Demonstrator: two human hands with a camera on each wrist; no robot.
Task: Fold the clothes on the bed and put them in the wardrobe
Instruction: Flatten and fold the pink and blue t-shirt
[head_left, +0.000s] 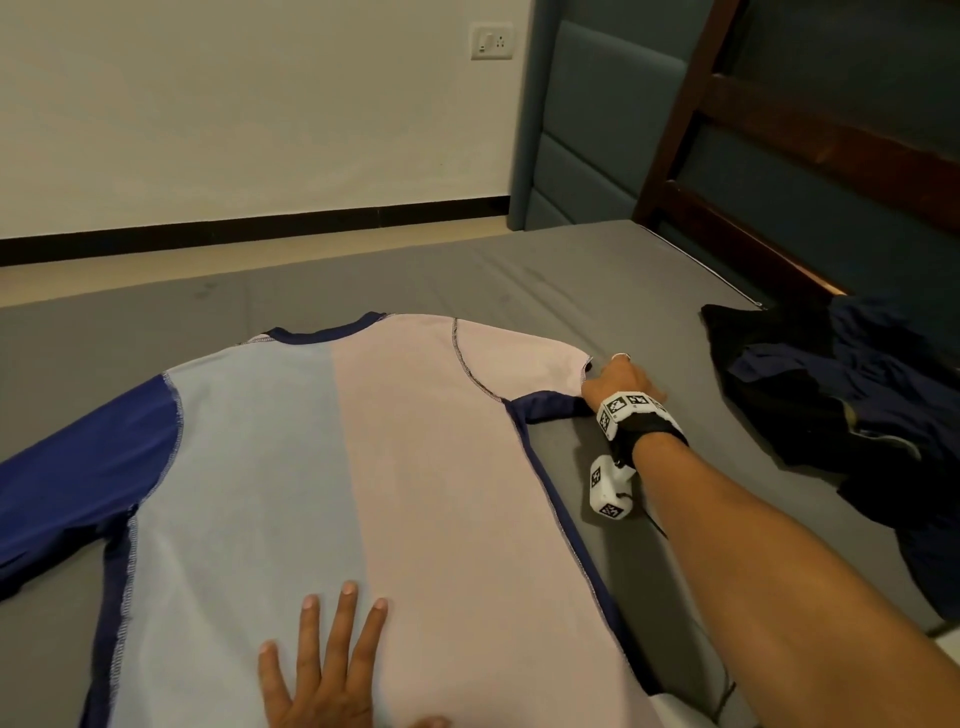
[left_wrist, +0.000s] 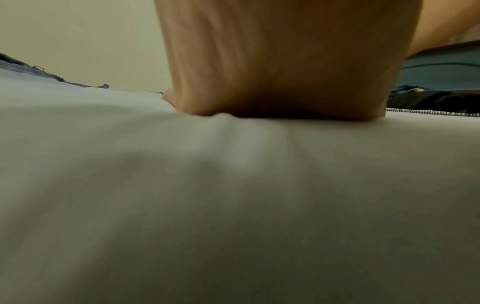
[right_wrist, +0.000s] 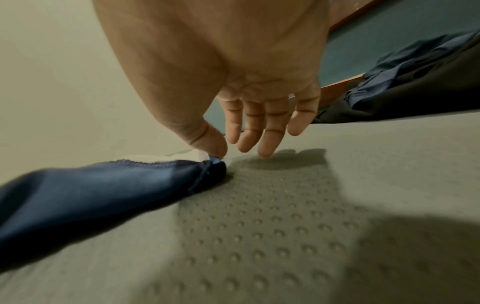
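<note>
A long-sleeved shirt (head_left: 363, 467) with light blue and pale pink panels and navy sleeves lies flat, back up, on the grey bed (head_left: 519, 270). My left hand (head_left: 332, 660) presses flat on its lower part with fingers spread; the left wrist view shows the palm (left_wrist: 272, 72) down on the pale fabric (left_wrist: 233, 205). My right hand (head_left: 618, 382) is at the shirt's right sleeve, which is folded in. In the right wrist view the thumb (right_wrist: 215, 148) touches the tip of the navy sleeve (right_wrist: 103, 185), and the other fingers hang straight just above the mattress.
A heap of dark navy and black clothes (head_left: 841, 405) lies on the bed to the right, close to my right forearm. A padded blue-grey headboard (head_left: 597, 130) and a dark wooden frame (head_left: 779, 156) stand behind. The shirt's left sleeve (head_left: 78, 467) stretches out to the left.
</note>
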